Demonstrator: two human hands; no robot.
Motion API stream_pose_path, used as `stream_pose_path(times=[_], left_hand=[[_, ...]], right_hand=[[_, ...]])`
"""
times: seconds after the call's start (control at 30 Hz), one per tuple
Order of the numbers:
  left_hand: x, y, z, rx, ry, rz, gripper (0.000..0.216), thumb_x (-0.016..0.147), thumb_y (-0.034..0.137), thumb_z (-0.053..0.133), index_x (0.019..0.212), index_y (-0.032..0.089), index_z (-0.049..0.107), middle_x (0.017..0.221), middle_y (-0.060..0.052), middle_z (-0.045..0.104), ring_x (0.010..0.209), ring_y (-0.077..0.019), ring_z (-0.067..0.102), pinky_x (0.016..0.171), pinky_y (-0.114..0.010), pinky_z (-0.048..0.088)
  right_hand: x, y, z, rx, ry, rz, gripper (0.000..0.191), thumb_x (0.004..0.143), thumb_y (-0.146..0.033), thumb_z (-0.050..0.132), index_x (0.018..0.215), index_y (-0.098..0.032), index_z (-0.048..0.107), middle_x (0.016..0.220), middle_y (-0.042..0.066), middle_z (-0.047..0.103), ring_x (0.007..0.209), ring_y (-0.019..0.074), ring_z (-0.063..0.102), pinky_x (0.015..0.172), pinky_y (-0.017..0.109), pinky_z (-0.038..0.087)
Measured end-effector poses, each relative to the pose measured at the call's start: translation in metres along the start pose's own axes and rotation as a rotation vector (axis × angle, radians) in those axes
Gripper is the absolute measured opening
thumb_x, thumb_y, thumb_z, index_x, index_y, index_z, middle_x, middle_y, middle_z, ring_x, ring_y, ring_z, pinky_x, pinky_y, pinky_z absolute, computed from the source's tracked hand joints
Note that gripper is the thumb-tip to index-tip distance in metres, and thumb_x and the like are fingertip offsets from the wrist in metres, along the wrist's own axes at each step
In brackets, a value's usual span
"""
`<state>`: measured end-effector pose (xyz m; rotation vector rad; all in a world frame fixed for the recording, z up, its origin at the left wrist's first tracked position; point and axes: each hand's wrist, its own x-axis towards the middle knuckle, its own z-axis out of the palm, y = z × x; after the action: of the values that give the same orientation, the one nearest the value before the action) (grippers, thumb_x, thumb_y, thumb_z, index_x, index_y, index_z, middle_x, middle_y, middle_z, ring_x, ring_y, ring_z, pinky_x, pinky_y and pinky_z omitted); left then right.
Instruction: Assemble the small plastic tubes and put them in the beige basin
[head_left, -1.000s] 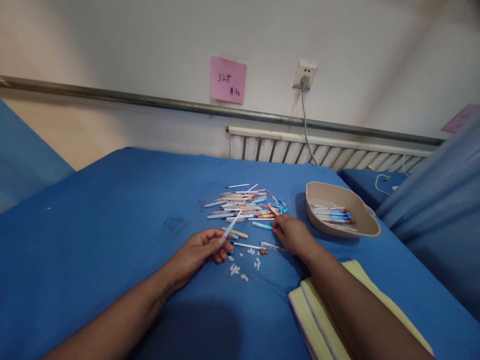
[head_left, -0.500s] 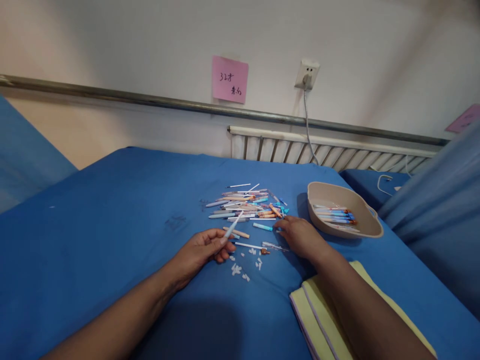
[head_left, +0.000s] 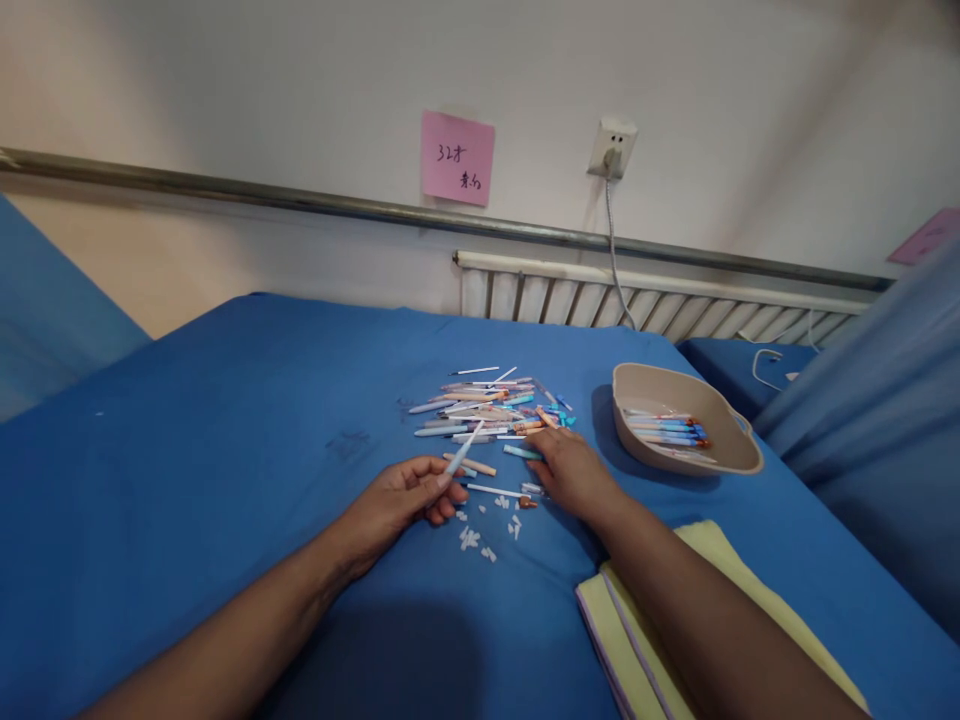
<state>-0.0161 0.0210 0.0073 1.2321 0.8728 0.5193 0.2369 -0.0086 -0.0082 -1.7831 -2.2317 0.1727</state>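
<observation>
My left hand (head_left: 401,500) rests on the blue sheet (head_left: 225,450) and pinches a thin light-blue pen barrel (head_left: 463,449) that points up toward the pile. A heap of several pens and pen parts (head_left: 491,410) lies just beyond both hands. My right hand (head_left: 571,470) lies palm down at the near right edge of that heap, fingertips on a teal pen piece (head_left: 520,452) and over a clear piece; whether it grips anything is hidden. Small white caps (head_left: 480,535) are scattered between my hands.
A beige tray (head_left: 731,455) holding several blue pens stands to the right. A yellow folded cloth (head_left: 637,640) lies under my right forearm. A radiator, wall socket with cable and pink note are on the wall behind.
My right hand has slid a little to the left, now covering the clear piece beside the white refill. My left hand still holds the barrel in the same place.
</observation>
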Motion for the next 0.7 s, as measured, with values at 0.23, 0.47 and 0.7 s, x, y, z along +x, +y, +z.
stream_pose_path(times=[0.23,0.47,0.7], left_hand=[[-0.001,0.002,0.001,0.018,0.035,0.006,0.028,0.077,0.038,0.063,0.091,0.015,0.061,0.082,-0.005,0.067,0.061,-0.0111,0.055,0.061,-0.025,0.045],[-0.001,0.004,0.001,0.131,0.078,0.03,0.034,0.074,0.04,0.065,0.096,0.014,0.062,0.073,-0.001,0.062,0.049,-0.0062,0.045,0.049,-0.02,0.036],[-0.002,0.004,0.003,0.196,0.067,0.024,0.031,0.073,0.04,0.064,0.091,0.015,0.064,0.073,0.0,0.061,0.051,-0.007,0.046,0.05,-0.02,0.037]], right_hand=[[0.002,0.0,0.009,0.237,0.107,-0.035,0.022,0.085,-0.015,0.046,0.105,-0.018,0.055,0.109,0.009,0.058,0.106,0.0195,0.05,0.093,0.034,0.037],[0.001,-0.005,0.01,0.912,0.247,0.056,0.022,0.089,-0.032,0.041,0.096,-0.019,0.056,0.078,0.001,0.059,0.062,0.012,0.054,0.062,0.025,0.046],[-0.002,-0.011,0.003,0.897,0.248,0.012,0.024,0.088,-0.036,0.043,0.091,-0.019,0.059,0.075,0.0,0.056,0.065,0.0123,0.053,0.063,0.024,0.044]])
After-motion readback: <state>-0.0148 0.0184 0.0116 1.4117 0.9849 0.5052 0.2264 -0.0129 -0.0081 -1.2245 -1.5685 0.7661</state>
